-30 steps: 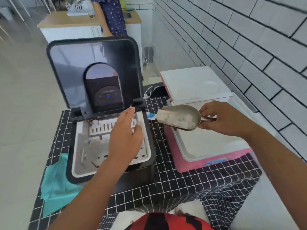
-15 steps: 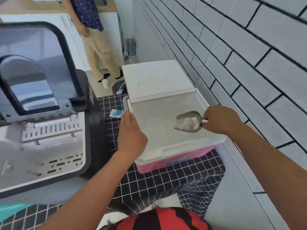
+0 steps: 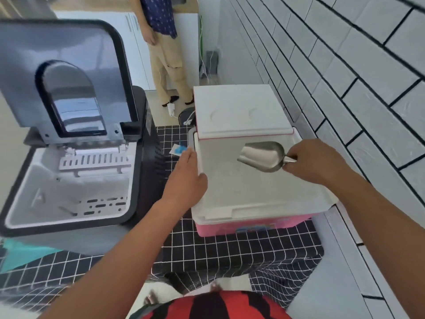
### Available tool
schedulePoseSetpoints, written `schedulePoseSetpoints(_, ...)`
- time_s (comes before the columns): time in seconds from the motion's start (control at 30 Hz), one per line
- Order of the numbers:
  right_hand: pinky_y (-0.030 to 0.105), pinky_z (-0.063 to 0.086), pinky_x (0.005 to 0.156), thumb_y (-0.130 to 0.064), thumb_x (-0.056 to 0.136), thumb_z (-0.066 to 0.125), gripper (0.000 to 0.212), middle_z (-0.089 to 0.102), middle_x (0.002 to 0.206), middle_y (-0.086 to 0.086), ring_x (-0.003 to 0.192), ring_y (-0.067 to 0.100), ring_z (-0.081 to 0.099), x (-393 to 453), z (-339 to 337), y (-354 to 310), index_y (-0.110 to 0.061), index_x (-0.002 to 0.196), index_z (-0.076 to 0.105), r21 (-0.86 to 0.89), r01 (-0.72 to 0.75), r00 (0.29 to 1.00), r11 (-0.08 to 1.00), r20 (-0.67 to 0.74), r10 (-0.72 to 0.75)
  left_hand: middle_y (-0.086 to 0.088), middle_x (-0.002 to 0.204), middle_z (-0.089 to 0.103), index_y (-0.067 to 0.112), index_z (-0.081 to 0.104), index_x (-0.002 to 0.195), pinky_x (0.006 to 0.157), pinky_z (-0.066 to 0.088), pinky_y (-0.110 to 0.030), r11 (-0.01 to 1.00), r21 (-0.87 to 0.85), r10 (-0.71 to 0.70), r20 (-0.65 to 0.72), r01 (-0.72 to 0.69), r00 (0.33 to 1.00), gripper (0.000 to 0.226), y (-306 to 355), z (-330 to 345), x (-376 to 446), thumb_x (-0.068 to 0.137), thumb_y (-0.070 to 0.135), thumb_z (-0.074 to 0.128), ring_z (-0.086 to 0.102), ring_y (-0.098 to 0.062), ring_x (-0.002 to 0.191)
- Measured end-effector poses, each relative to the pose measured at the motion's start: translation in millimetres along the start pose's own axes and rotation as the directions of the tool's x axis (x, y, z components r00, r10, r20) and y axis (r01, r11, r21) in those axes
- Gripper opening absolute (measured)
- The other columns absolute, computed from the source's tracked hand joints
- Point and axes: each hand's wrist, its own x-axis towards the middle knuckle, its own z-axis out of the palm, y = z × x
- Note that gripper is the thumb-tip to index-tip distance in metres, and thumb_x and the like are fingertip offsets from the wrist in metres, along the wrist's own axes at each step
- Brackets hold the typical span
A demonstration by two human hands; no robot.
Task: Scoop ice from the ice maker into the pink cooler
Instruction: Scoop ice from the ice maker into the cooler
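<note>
A second ago my scoop (image 3: 261,155) was heaped with ice beside the ice maker (image 3: 76,180); now it hangs tipped over the open cooler (image 3: 253,223) and I see no cubes in its bowl, so I judge that load dumped. Whether ice lies inside I cannot tell against the white liner. My right hand (image 3: 315,161) pinches the scoop's handle, fingers curled round it. My left hand (image 3: 186,180) has crossed from the ice maker's rim to the cooler's left rim, fingers straight and resting there. The ice maker basket looks nearly bare. The cooler's front label is blurred and the blue tag (image 3: 178,149) unreadable; no brand legible.
</note>
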Motion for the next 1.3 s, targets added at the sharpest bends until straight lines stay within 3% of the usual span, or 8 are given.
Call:
schedulePoseSetpoints(0.2,0.027,0.030,0.046,-0.031,0.080,0.065,0.034,0.050,0.047,-0.001,0.044,0.009,0.043,-4,-28,-75,-0.013,0.054,0.051,0.283,0.141,0.990,0.949,-0.030,-0.138,0.009,0.153,0.034,0.016,0.042,0.146,0.104,0.011,-0.003,0.998,0.049,0.053,-0.275,-0.042,0.960,0.051,-38,-79,-27,0.096,0.025,0.051,0.031,-0.004,0.136)
schedulePoseSetpoints(0.37,0.027,0.034,0.047,-0.027,0.086,0.063,0.035,0.054,0.051,-0.007,0.047,0.006,0.049,-13,-37,-175,-0.026,0.053,0.054,0.321,0.359,0.919,0.876,0.041,-0.392,-0.005,0.148,0.044,0.013,0.048,0.142,0.110,0.032,-0.034,0.983,0.100,-0.102,-0.389,0.152,0.915,0.047,-134,-159,-68,0.095,0.020,0.050,0.043,-0.023,0.133)
schedulePoseSetpoints(0.53,0.029,0.037,0.057,-0.032,0.092,0.053,0.015,0.056,0.077,-0.008,0.072,0.014,0.055,-14,-34,-257,-0.028,0.078,0.058,0.032,0.514,0.850,0.857,0.119,-0.513,-0.018,0.146,0.042,0.001,0.043,0.142,0.109,0.030,-0.048,0.921,0.235,-0.229,-0.313,0.309,0.922,0.055,-206,-198,-81,0.092,0.023,0.048,0.040,-0.038,0.131)
schedulePoseSetpoints(0.67,0.027,0.038,0.053,-0.032,0.088,0.053,0.012,0.058,0.077,-0.004,0.070,0.018,0.058,-12,-40,-311,-0.022,0.085,0.060,-0.254,0.525,0.851,0.812,0.160,-0.500,-0.007,0.159,0.023,0.008,0.027,0.151,0.120,0.010,-0.038,0.944,0.170,-0.237,-0.242,0.281,0.941,0.060,-232,-199,-80,0.097,0.020,0.049,0.017,-0.023,0.147)
schedulePoseSetpoints(0.8,0.022,0.028,0.043,-0.020,0.081,0.053,0.027,0.043,0.055,-0.003,0.045,0.012,0.041,-14,-46,-357,-0.020,0.055,0.044,-0.413,0.536,0.844,0.736,0.244,-0.477,0.011,0.160,0.013,0.019,0.019,0.155,0.118,0.010,-0.031,0.978,0.024,-0.195,-0.252,0.207,0.948,0.061,-241,-193,-81,0.099,0.018,0.045,0.002,0.004,0.140)
schedulePoseSetpoints(0.9,0.024,0.027,0.045,-0.031,0.083,0.043,0.033,0.036,0.057,-0.006,0.047,0.009,0.034,-18,-38,-387,-0.023,0.053,0.031,-0.358,0.568,0.805,0.741,0.430,-0.409,0.013,0.161,0.012,0.023,0.020,0.154,0.113,0.010,-0.019,0.981,-0.063,-0.191,-0.242,0.181,0.951,0.061,-244,-192,-80,0.099,0.018,0.045,0.007,-0.004,0.146)
schedulePoseSetpoints(1.03,0.027,0.037,0.053,-0.035,0.088,0.043,0.031,0.045,0.067,-0.003,0.057,0.012,0.043,-12,-8,-409,-0.017,0.063,0.040,-0.339,0.514,0.773,0.788,0.581,-0.255,0.014,0.161,0.009,0.023,0.018,0.154,0.113,0.010,-0.020,0.980,-0.113,-0.184,-0.222,0.163,0.958,0.062,-248,-191,-79,0.098,0.017,0.045,0.009,-0.008,0.148)
schedulePoseSetpoints(1.3,0.028,0.043,0.061,-0.025,0.095,0.042,0.020,0.049,0.073,-0.003,0.069,0.014,0.052,0,29,-405,-0.014,0.089,0.058,-0.207,0.361,0.807,0.909,0.557,-0.194,0.020,0.160,0.005,0.026,0.015,0.155,0.106,0.004,-0.003,0.980,-0.153,-0.158,-0.223,0.126,0.962,0.064,-254,-190,-79,0.099,0.020,0.045,0.003,0.007,0.144)
